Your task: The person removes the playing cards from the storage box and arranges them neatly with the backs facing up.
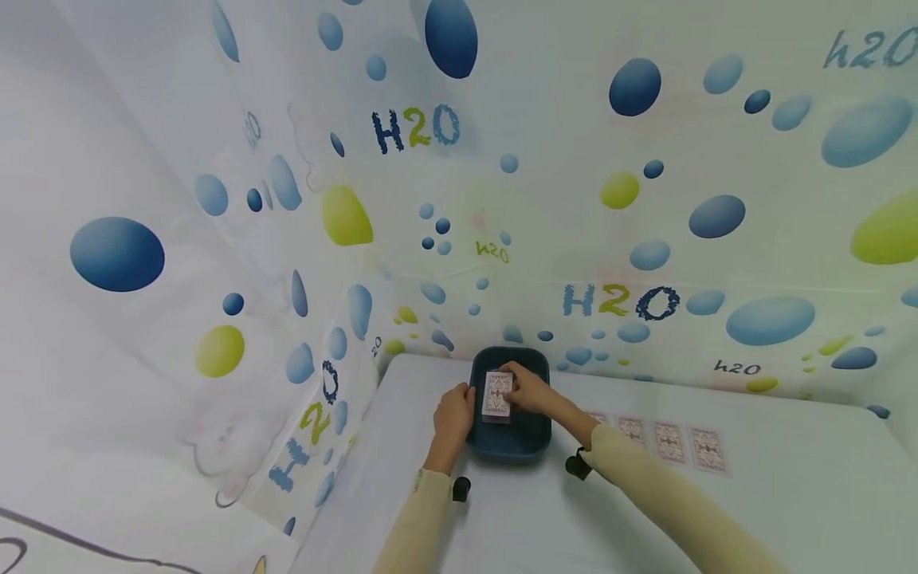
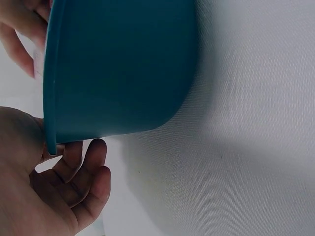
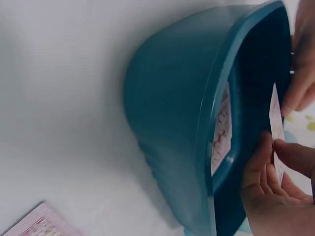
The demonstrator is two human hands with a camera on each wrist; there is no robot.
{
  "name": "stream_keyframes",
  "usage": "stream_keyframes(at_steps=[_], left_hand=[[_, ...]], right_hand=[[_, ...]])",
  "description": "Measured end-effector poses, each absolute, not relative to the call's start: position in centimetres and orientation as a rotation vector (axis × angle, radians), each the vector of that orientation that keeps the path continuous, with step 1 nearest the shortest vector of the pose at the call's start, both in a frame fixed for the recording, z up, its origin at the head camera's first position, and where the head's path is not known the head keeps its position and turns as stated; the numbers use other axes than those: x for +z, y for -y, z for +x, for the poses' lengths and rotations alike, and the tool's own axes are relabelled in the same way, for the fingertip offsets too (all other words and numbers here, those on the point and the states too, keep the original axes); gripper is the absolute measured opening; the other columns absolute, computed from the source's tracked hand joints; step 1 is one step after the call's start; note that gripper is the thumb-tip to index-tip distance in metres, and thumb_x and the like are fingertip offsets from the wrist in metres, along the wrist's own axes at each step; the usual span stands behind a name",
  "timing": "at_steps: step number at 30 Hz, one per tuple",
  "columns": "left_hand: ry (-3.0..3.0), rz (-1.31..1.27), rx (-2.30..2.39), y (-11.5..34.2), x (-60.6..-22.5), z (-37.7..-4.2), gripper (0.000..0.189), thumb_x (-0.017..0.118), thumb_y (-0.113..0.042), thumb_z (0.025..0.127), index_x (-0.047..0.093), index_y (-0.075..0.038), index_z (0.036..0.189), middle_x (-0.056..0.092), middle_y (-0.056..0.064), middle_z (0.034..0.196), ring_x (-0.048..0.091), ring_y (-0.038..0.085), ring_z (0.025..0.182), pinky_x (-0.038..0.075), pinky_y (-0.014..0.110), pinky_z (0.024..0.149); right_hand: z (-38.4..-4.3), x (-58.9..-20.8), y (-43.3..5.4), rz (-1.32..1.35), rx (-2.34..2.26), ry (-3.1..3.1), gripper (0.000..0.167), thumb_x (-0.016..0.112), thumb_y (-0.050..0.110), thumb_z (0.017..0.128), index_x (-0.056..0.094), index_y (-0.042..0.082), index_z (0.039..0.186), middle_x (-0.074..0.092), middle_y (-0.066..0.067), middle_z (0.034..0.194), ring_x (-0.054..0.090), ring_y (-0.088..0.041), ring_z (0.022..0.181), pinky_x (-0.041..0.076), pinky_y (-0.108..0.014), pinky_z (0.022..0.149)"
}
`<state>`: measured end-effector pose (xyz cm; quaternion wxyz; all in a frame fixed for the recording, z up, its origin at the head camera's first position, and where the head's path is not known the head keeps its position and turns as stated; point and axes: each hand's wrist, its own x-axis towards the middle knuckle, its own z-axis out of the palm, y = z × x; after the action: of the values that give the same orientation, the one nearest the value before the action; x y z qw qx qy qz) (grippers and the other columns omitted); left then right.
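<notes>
At the bin [image 1: 511, 454], hands [image 1: 453, 410] [image 1: 529, 391] angle inward — left gripping, right pinching a card [image 3: 275, 113].

The tub [image 3: 167, 93] looks like smooth moulded plastic, mostly satin, with a glossier streak along its rim [image 3: 211, 98]. The raised card [image 3: 276, 115] seems thin, stiff paper with a smooth face; the cards in the row at right [image 1: 670, 442] look like printed paper too. The white table cover [image 2: 261, 123] is matt and finely grained, like woven or embossed cloth. The far wall sheet [image 1: 545, 215] appears smooth and faintly shiny, with creases. Both sleeves [image 1: 416, 522] are soft, matt cloth; the near black fittings [image 1: 461, 489] look like dark plastic.
</notes>
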<state>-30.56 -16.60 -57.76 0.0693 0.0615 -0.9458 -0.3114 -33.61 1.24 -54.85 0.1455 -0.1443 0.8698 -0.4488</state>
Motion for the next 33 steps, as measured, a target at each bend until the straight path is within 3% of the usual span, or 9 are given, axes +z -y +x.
stream_keyframes(at_steps=[3, 15, 21, 28, 33], left_hand=[[2.851, 0.209, -0.938, 16.7, -58.0, -30.8, 0.027, 0.054, -0.023, 0.104, 0.058, -0.008, 0.082, 0.056, 0.007, 0.073, 0.048, 0.022, 0.062, 0.034, 0.035, 0.055], [2.852, 0.237, -0.974, 16.6, -58.1, -31.0, 0.030, 0.052, -0.024, 0.105, 0.055, -0.009, 0.080, 0.049, 0.005, 0.070, 0.045, 0.019, 0.060, 0.032, 0.032, 0.054], [2.855, 0.241, -0.971, 16.6, -58.3, -30.8, 0.030, 0.051, -0.024, 0.106, 0.054, -0.009, 0.080, 0.048, 0.005, 0.069, 0.044, 0.019, 0.060, 0.031, 0.032, 0.053], [2.851, 0.265, -0.989, 16.2, -58.5, -30.9, 0.030, 0.051, -0.025, 0.105, 0.055, -0.009, 0.080, 0.048, 0.005, 0.069, 0.045, 0.020, 0.060, 0.031, 0.033, 0.054], [2.841, 0.239, -0.974, 16.1, -58.5, -30.9, 0.030, 0.051, -0.025, 0.105, 0.054, -0.009, 0.080, 0.048, 0.005, 0.069, 0.044, 0.020, 0.059, 0.031, 0.032, 0.053]], right_hand=[[-33.1, -54.3, -2.5, -0.457, -1.365, -2.418, 0.051, 0.063, -0.001, 0.095, 0.044, 0.002, 0.142, 0.065, -0.014, 0.089, 0.065, -0.018, 0.073, 0.059, -0.037, 0.068], [-31.7, -54.0, -8.5, -0.473, -1.395, -2.319, 0.052, 0.062, 0.008, 0.098, 0.041, 0.004, 0.145, 0.069, -0.017, 0.104, 0.066, -0.022, 0.087, 0.057, -0.037, 0.074], [-31.2, -54.8, -11.1, -0.473, -1.393, -2.327, 0.055, 0.063, 0.008, 0.097, 0.040, 0.005, 0.146, 0.069, -0.012, 0.094, 0.063, -0.020, 0.081, 0.056, -0.037, 0.073], [-30.5, -55.1, -14.3, -0.494, -1.381, -2.339, 0.053, 0.064, 0.012, 0.098, 0.041, 0.007, 0.146, 0.065, -0.013, 0.087, 0.061, -0.025, 0.079, 0.056, -0.052, 0.078], [-29.9, -54.9, -16.6, -0.507, -1.395, -2.343, 0.054, 0.061, 0.010, 0.099, 0.038, 0.003, 0.148, 0.059, -0.016, 0.079, 0.058, -0.023, 0.076, 0.057, -0.048, 0.077]])
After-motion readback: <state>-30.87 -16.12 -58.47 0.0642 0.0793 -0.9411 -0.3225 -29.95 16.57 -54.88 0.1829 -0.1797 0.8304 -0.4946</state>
